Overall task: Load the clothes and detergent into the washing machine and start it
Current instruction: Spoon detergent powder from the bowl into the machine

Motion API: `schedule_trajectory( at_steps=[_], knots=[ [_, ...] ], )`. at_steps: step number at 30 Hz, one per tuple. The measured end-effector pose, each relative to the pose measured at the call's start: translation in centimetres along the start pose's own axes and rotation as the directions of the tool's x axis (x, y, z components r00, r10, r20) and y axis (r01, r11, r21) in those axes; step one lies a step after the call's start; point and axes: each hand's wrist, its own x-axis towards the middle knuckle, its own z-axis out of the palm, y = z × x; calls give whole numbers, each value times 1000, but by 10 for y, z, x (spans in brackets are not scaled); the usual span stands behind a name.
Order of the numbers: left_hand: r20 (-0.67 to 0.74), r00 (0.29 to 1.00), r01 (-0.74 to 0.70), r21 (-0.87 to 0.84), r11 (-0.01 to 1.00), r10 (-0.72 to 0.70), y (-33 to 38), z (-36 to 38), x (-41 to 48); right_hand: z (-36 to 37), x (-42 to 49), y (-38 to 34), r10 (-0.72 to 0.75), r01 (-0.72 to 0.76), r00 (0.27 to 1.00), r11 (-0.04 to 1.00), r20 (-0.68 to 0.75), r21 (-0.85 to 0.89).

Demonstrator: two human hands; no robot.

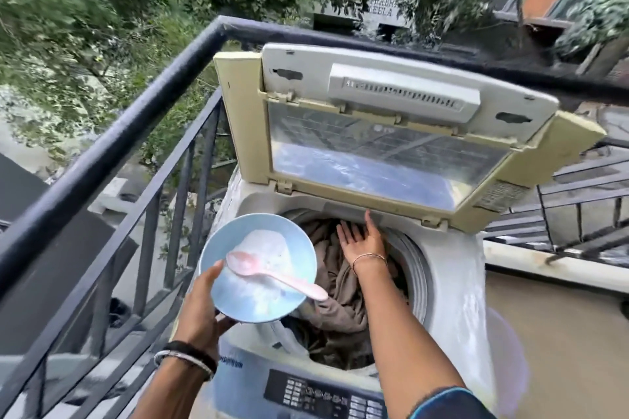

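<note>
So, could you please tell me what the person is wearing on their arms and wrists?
The left wrist carries a black band beside pale, silvery bangles. The right wrist has one thin bracelet. A dark sleeve with a blue edge covers the right upper arm; both forearms are bare.

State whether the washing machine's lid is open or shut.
Open: the lid stands raised behind the drum, where brown clothes are exposed.

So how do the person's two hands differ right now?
The left hand holds the blue bowl of white powder, with a pink spoon, beside the drum; the right hand is empty, fingers spread over the brown clothes inside. The left is curled, the right flat. Both wrists wear bands.
</note>
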Motion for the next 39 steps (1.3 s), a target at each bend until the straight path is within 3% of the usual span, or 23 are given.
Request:
schedule_trajectory(
  at_steps=[6, 17, 26, 33, 39],
  knots=[
    [18, 999, 25, 77, 997, -26, 13, 3, 22, -9, 21, 8, -41, 41, 999, 997, -15, 61],
    [117, 992, 43, 54, 998, -50, 25, 16, 41, -17, 43, 23, -100, 104, 994, 985, -40, 139],
    [153, 988, 19, 56, 998, -27, 25, 14, 50, -51, 32, 31, -153, 139, 974, 986, 164, 97],
    [167, 986, 16, 51, 999, -24, 24, 14, 46, -52, 26, 27, -158, 146, 977, 985, 146, 88],
    [111, 994, 13, 81, 997, -21, 21, 23, 40, -47, -10, 19, -1, 3, 1000, 981, 11, -195]
  ],
)
